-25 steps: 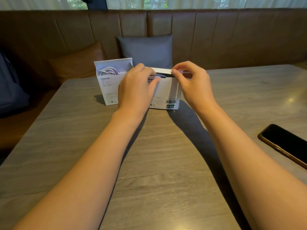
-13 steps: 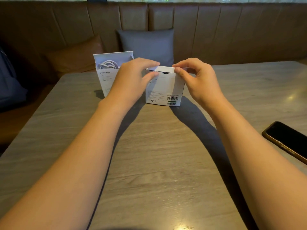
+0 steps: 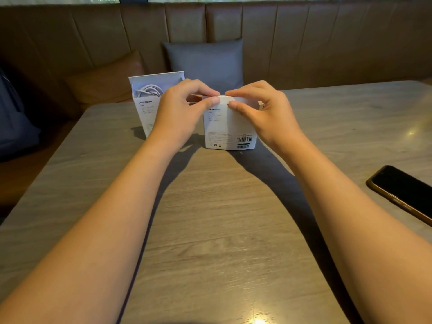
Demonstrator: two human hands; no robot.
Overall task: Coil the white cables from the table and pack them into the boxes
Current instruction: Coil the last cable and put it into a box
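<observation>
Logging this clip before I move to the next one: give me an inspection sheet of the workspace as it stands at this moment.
Surface: grey wood-grain table, bare in the near half.
Job's things: two white boxes standing upright; right box has its top flap folded down; left box stands open.
Clutter: dark phone lying flat near the table's right edge.
Hands: left hand and right hand both pinch the right box's top flap at its front edge.
Cables: a coiled white cable shows inside the left box; no loose cable seen on the table.
Surroundings: brown bench seat behind the table, with a grey cushion and a brown cushion.
</observation>
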